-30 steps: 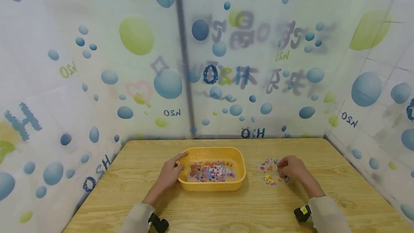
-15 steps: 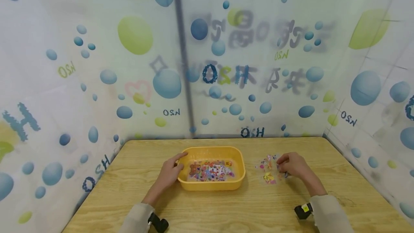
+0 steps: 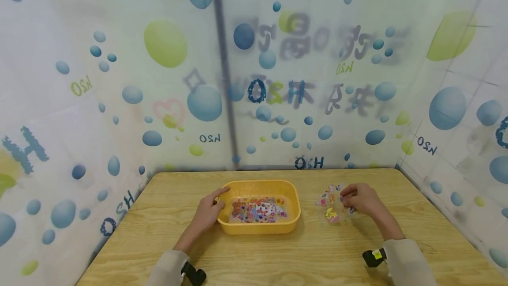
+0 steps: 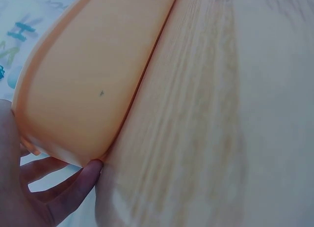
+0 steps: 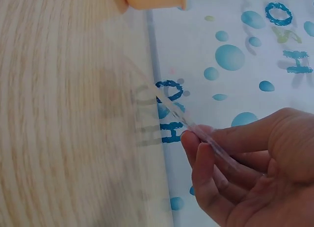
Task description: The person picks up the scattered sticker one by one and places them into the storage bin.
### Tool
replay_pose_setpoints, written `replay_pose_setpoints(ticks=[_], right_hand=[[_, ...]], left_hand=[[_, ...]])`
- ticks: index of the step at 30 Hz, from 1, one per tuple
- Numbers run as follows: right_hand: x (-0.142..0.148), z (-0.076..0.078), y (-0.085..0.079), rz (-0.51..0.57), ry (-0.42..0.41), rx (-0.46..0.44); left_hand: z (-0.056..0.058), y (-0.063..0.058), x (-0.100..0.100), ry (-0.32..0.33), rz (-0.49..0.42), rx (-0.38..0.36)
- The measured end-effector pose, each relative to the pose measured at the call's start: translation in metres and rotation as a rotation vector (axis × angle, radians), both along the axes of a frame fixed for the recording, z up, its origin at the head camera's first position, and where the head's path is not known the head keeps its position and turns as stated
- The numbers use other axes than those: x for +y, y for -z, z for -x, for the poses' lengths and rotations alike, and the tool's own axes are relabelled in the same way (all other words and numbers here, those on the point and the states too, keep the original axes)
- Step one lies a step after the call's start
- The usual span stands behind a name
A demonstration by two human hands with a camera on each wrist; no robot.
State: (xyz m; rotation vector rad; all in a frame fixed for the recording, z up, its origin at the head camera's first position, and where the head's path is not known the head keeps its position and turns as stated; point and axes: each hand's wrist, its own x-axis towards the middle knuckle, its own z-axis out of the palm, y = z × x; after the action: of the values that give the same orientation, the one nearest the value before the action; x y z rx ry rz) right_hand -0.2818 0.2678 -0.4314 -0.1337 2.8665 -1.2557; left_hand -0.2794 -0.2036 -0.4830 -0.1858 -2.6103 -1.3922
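Observation:
A yellow plastic basin (image 3: 259,229) sits on the table, with colourful cartoon sticker sheets (image 3: 258,210) lying flat inside it. My left hand (image 3: 209,208) holds the basin's left end, fingers at the rim and end wall; the left wrist view shows fingertips (image 4: 91,169) against its outer side. To the right of the basin, my right hand (image 3: 362,198) pinches a clear sheet of small stickers (image 3: 331,215) by its right edge. From the right wrist, that sheet appears nearly edge-on between thumb and fingers, tilted and raised over the table.
The pale wooden table (image 3: 262,259) extends around the basin. Hanging sheets printed with blue and green bubbles (image 3: 204,103) enclose its back and both sides. A black wrist camera (image 3: 374,257) sits on each sleeve.
The right hand has risen slightly and moved away from me, and the pinched sticker sheet has come up and tilted with it. The left hand and basin have stayed put.

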Motion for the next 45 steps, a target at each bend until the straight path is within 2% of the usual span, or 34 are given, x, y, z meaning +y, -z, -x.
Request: replay_pose_setpoints(ticks=[17, 31, 37, 45], right_hand=[[0.004, -0.005, -0.013, 0.008, -0.016, 0.053], [0.001, -0.015, -0.034, 0.024, -0.017, 0.085], [-0.002, -0.020, -0.040, 0.008, -0.017, 0.126], [-0.006, -0.025, -0.050, -0.012, -0.030, 0.163]], left_hand=[[0.002, 0.001, 0.000, 0.002, 0.004, 0.009], [0.002, 0.002, -0.001, 0.007, 0.011, 0.019], [0.001, 0.004, -0.003, 0.018, 0.019, 0.036], [0.001, 0.001, -0.001, 0.005, 0.007, 0.008]])
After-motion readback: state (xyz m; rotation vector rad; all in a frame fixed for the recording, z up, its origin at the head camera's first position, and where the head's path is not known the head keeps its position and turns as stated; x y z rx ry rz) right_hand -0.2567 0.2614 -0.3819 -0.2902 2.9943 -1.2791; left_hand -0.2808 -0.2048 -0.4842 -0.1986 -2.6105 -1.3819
